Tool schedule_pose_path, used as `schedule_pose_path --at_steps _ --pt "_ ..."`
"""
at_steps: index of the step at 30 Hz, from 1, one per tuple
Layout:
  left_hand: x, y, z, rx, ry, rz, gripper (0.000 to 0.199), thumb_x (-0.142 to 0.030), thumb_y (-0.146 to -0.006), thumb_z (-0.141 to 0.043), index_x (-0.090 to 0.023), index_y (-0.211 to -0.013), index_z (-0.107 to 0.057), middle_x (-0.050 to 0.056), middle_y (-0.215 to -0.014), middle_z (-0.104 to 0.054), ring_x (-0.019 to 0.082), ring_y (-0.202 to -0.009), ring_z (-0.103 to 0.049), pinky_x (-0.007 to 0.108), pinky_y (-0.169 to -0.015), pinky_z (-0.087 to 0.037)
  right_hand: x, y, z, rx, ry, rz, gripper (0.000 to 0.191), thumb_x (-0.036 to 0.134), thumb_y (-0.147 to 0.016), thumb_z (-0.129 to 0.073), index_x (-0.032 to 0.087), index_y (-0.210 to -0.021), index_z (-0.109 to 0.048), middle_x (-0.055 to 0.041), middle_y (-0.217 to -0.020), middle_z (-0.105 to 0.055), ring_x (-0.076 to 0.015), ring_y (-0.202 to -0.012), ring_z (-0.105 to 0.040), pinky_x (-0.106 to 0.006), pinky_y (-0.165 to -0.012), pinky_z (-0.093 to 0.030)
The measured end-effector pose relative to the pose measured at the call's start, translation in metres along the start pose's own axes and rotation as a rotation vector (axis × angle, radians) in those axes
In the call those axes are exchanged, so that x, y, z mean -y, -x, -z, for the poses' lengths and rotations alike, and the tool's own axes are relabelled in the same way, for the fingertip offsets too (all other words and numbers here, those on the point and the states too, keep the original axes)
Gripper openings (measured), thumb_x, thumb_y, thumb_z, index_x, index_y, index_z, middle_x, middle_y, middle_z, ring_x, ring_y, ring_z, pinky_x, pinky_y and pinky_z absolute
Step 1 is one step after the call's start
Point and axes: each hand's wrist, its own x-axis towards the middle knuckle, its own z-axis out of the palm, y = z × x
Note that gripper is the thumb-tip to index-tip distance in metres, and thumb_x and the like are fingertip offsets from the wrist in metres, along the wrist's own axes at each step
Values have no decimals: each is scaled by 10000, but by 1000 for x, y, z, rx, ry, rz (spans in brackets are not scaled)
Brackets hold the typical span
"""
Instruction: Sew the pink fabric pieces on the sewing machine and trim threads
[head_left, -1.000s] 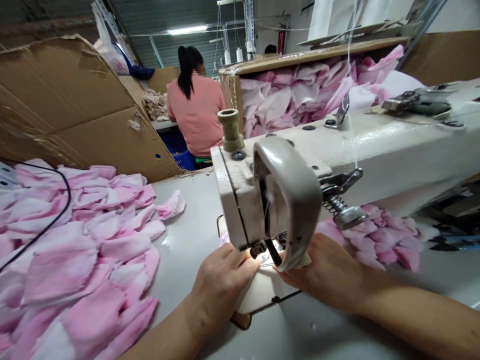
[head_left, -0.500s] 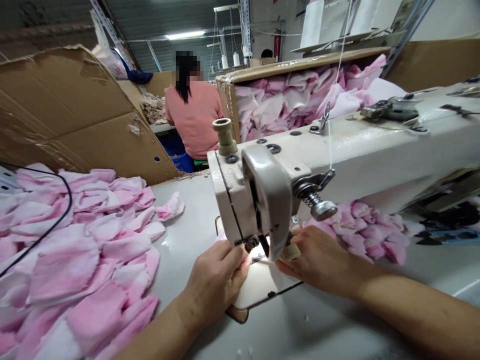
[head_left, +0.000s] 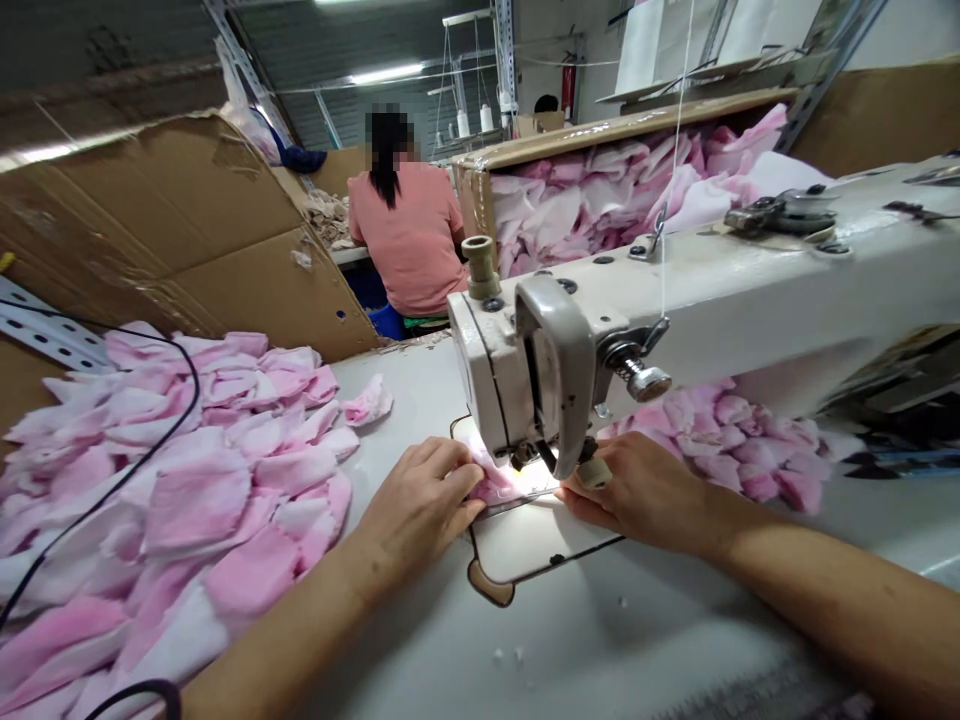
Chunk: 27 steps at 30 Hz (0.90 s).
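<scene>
A white sewing machine (head_left: 555, 370) stands over a metal plate, its lamp lighting the needle area. A small pink piece of fabric (head_left: 496, 480) lies beside the needle area. My left hand (head_left: 420, 500) pinches its left edge between thumb and fingers. To the right of the needle, my right hand (head_left: 637, 495) is closed close to the presser foot, its fingertips partly behind a machine knob; what they hold is too hidden to make out.
Pink and white fabric pieces (head_left: 195, 480) are heaped at the left, a black cable over them. More pieces (head_left: 739, 450) lie behind the machine arm. A cardboard box (head_left: 472, 195) holds pink fabric. A person in a pink shirt (head_left: 409, 235) sits beyond.
The view has shifted, so the scene sits further right. My left hand has moved left from the needle area, and more of the pink fabric shows beside it.
</scene>
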Motion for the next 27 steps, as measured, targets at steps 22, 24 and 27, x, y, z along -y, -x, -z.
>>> schedule_pose_path --at_steps 22,24,27 --pt "-23 9 -9 13 -117 -156 264 -425 -949 -496 -172 -933 -570 59 -937 -604 232 -925 -526 389 -857 -299 5 4 -7 -104 -24 61 311 214 -933 -462 163 -653 -588 -10 -605 -601 -124 -546 -476 -312 -543 -187" --pt "-30 11 -9 15 -105 -181 359 -509 -944 -467 -165 -904 -562 53 -904 -600 229 -924 -525 401 -884 -280 5 4 -3 -96 -40 70 317 210 -934 -459 163 -642 -573 -14 -616 -607 -123 -557 -487 -309 -553 -212" --pt "-35 12 -11 30 -71 -147 291 -412 -962 -475 -166 -826 -549 18 -783 -569 190 -782 -500 399 -872 -279 4 4 0 -98 -18 86 316 204 -933 -462 165 -637 -567 -14 -602 -604 -126 -553 -488 -309 -557 -220"
